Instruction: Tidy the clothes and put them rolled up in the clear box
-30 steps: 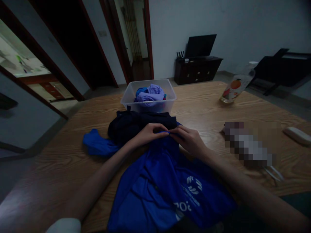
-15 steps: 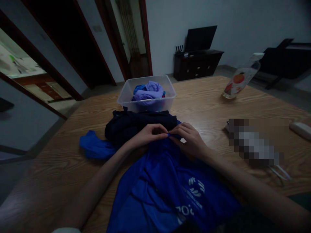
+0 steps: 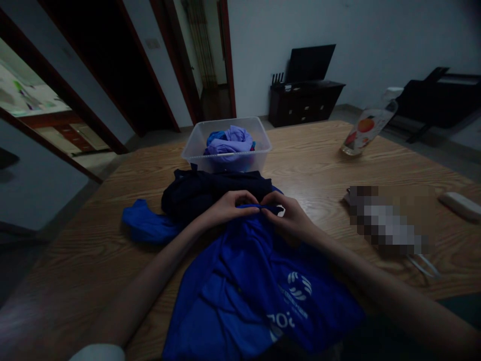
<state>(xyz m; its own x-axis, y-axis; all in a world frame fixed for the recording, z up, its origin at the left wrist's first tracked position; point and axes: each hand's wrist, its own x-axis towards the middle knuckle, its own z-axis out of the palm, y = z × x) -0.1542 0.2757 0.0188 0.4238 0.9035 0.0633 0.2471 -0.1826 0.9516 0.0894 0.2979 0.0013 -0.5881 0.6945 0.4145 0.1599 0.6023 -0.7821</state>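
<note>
Wood-grain table [image 3: 112, 281] fills most of the view and carries everything else. Spread over its near middle lies a blue garment [image 3: 248, 291] with a white printed logo, the largest cloth here, running from the near table edge up to the hands. Beyond the blue garment's far edge sits a dark navy garment [image 3: 203, 190], bunched, with a loose blue piece [image 3: 145, 225] lying off to its left. Behind the navy garment, farther still from the blue one, stands a clear plastic bin [image 3: 263, 145] holding lilac and blue cloth. A bottle [image 3: 363, 133] with a fruit label stands well off to the right of the blue garment. At that garment's top edge the left hand [image 3: 229, 208] and right hand [image 3: 289, 218] meet, fingertips almost touching, each pinching the blue fabric's hem between thumb and fingers.
</note>
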